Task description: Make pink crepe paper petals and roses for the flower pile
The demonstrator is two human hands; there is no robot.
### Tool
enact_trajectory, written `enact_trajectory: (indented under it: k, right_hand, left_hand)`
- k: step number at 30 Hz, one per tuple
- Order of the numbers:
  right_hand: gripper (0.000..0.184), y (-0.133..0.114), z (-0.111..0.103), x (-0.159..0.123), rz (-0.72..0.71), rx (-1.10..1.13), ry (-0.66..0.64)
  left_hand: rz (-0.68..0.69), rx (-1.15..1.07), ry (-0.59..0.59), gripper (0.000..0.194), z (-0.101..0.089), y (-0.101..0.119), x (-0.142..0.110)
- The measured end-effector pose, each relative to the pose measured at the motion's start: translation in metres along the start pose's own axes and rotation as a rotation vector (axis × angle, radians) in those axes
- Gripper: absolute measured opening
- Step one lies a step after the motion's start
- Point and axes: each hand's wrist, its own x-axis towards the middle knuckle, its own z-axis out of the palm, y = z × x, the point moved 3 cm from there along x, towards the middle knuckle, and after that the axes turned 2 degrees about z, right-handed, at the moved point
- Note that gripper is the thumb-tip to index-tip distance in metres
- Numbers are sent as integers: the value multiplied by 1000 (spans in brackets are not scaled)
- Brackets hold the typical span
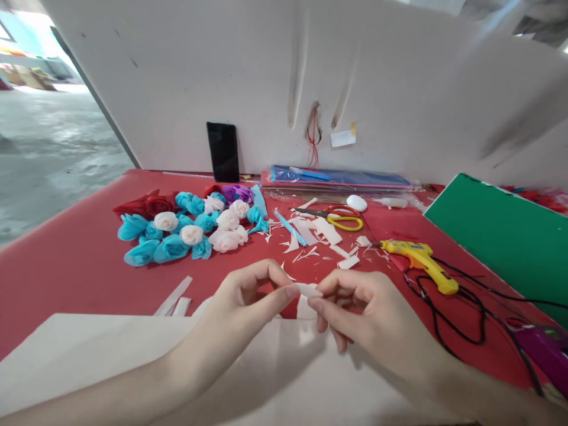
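My left hand (252, 302) and my right hand (355, 305) pinch a small white piece of paper (307, 290) between them, each at one end. Both are closed, thumb against fingertips. Below them a large sheet of white paper (110, 334) spreads along the front of the red table (57, 260). Another pale paper piece (305, 309) shows just beneath my fingers. Ahead lie white paper scraps (326, 229), scissors (344, 218) with red and yellow handles, and a light blue pen (290, 228).
Crepe paper flowers (177, 231) in blue, white, red and purple cluster at left. A phone (223, 152) leans on the wall. At right are a yellow glue gun (421, 260) with a black cord (479, 331) and a green board (506, 242). Wrapped paper sheets (346, 178) lie behind.
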Motion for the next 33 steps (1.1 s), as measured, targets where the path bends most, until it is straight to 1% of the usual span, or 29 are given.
enact_trajectory:
  k: [2, 4, 5, 6, 8, 9, 10, 11, 13, 15, 20, 26, 33]
  right_hand:
    - [15, -1, -2, 1, 40, 11, -2]
    - [16, -1, -4, 2, 72, 18, -28]
    - [16, -1, -5, 2, 80, 28, -48]
    - [17, 0, -6, 3, 86, 47, -71]
    - [19, 0, -8, 3, 87, 89, -106]
    - [19, 1, -8, 3, 89, 105, -119]
    - [19, 1, -8, 4, 93, 117, -128]
    - [19, 1, -8, 4, 97, 124, -135]
    - [21, 1, -7, 3, 105, 130, -140]
    - [25, 0, -6, 3, 113, 132, -138]
    - [30, -2, -3, 0, 127, 146, -165]
    - [28, 2, -3, 1, 146, 129, -180]
    - [24, 3, -3, 0, 130, 58, -107]
  left_hand:
    - [78, -14, 49, 22, -6, 2, 2]
    - [207, 49, 110, 20, -12, 5, 4]
    - [315, 114, 124, 19, -15, 9, 5]
    - [450, 201, 117, 16, -17, 12, 5]
    - [765, 414, 66, 12, -16, 20, 1]
    - [915, 525, 34, 14, -15, 22, -2]
    - [1034, 629, 11, 17, -13, 24, -6]
    - [1107, 718, -1, 18, -11, 25, -9]
    - [1148, 837, 1, 16, -8, 26, -12]
    - [1135, 889, 16, 13, -6, 28, -14]
    - [1139, 931, -3, 14, -5, 27, -14]
    - [1121, 988, -74, 17, -5, 19, -15]
    - [1118, 1075, -95, 18, 0, 21, -15]
